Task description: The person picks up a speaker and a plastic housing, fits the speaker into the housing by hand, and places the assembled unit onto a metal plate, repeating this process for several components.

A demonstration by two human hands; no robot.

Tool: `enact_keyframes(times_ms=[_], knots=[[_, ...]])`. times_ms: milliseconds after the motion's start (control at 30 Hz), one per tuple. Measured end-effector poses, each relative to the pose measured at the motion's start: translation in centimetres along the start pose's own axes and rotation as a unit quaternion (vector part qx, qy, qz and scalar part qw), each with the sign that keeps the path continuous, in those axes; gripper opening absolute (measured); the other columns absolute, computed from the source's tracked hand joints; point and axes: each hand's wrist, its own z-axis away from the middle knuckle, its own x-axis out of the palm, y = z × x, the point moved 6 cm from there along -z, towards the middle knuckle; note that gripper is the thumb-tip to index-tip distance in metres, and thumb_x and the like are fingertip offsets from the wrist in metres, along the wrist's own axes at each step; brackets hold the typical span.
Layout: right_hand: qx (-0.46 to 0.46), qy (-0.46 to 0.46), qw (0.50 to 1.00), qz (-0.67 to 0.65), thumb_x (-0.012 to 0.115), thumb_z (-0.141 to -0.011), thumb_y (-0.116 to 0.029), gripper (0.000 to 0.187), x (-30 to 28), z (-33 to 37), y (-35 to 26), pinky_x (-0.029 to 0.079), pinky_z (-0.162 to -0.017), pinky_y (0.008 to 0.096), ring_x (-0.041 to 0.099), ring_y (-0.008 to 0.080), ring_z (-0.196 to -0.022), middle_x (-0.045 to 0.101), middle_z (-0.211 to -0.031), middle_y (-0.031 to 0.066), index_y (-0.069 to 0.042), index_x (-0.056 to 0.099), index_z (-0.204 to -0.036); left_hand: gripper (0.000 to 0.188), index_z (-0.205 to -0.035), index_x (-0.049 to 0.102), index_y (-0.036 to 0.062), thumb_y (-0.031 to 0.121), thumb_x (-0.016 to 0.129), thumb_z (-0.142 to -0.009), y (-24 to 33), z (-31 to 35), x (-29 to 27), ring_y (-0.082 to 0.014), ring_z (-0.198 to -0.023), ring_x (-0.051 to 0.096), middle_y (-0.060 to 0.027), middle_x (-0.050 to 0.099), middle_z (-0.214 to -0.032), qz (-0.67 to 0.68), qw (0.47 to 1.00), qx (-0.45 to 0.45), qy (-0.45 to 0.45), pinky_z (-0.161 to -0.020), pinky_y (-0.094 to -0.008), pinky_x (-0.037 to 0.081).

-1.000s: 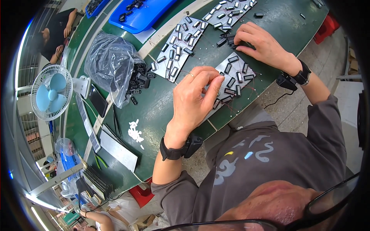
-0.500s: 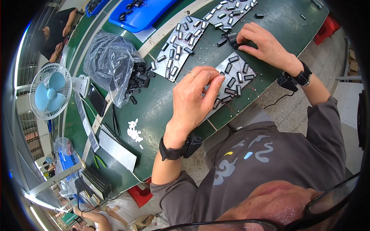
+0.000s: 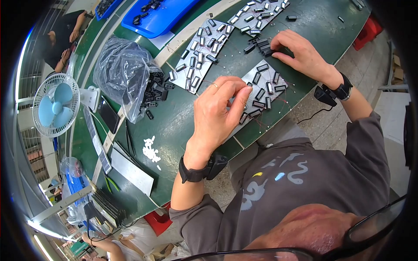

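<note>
My left hand (image 3: pixel 217 114) hovers over the near end of a metal plate (image 3: pixel 273 74), thumb and fingertips pinched together. Whatever is between those fingertips is too small or hidden to name. Small black rectangular parts with pale faces lie scattered on that plate, with thin reddish wires at its edge. To the right, beyond the plate, my right hand (image 3: pixel 300 54) has curled fingers and thumb closing on the end of a short row of black rectangular parts (image 3: pixel 262 45). One such part seems to sit between the fingertips.
Two more plates with similar parts (image 3: pixel 201 52) (image 3: pixel 257 17) lie further back. A clear plastic bag (image 3: pixel 122 69) spills black parts. White bits (image 3: pixel 150 150), a phone (image 3: pixel 109 114), a fan (image 3: pixel 56 106) and a blue tray (image 3: pixel 152 28) are at the left. Other people work beyond.
My right hand has shifted slightly to the right, showing more of the row of black parts. My left hand keeps its pinch in almost the same place.
</note>
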Motion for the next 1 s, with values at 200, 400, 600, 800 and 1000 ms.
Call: enact_keyframes(times_ms=[200,400,600,800,1000], knots=[[0.025,0.012,1.000,-0.003,0.071,-0.083,-0.005,0.027,-1.2,0.0,0.4,0.047,-0.092,0.0364,0.058,0.0275,-0.104,0.060,-0.103,0.0092,-0.002,0.057,-0.105,0.008,-0.088,0.068,0.0030,0.010,0.072,-0.089,-0.1,0.0,0.0,-0.0207,-0.066,0.065,-0.0078,0.070,-0.092,0.009,1.000,-0.006,0.002,-0.053,-0.0297,0.052],[-0.049,-0.014,0.997,0.055,0.072,-0.081,-0.006,0.046,-1.3,-0.7,0.5,0.043,-0.105,0.0395,0.053,0.0297,-0.122,0.058,-0.126,0.0099,-0.005,0.055,-0.124,0.009,-0.087,0.067,0.0026,0.009,0.072,-0.089,0.1,-0.1,0.0,-0.0205,-0.066,0.064,-0.0077,0.070,-0.091,0.005,1.000,-0.007,-0.005,-0.053,-0.0296,0.052],[-0.054,-0.036,0.997,0.048,0.072,-0.080,-0.005,0.062,-0.3,-1.3,0.6,0.042,-0.108,0.0393,0.052,0.0298,-0.125,0.056,-0.131,0.0094,-0.007,0.050,-0.138,0.006,-0.092,0.070,0.0018,0.008,0.070,-0.092,0.1,0.1,-0.1,-0.0151,-0.075,0.065,-0.0064,0.072,-0.091,0.004,0.999,-0.041,-0.023,-0.062,-0.0262,0.050],[0.003,-0.065,0.998,-0.014,0.073,-0.080,-0.006,0.075,0.5,-1.4,1.5,0.044,-0.104,0.0384,0.055,0.0281,-0.114,0.062,-0.119,0.0091,-0.012,0.042,-0.148,0.006,-0.092,0.070,0.0015,0.008,0.069,-0.092,0.1,0.1,-0.1,-0.0152,-0.074,0.065,-0.0065,0.072,-0.090,0.002,0.999,-0.039,-0.026,-0.062,-0.0262,0.050],[0.025,-0.050,0.997,-0.047,0.074,-0.078,-0.004,0.086,0.5,-0.9,1.7,0.043,-0.104,0.0370,0.055,0.0255,-0.112,0.061,-0.120,0.0088,-0.014,0.035,-0.154,0.007,-0.086,0.067,0.0020,0.006,0.072,-0.088,0.0,0.0,0.0,-0.0196,-0.065,0.064,-0.0078,0.070,-0.087,0.011,1.000,-0.013,-0.005,-0.054,-0.0290,0.051]])
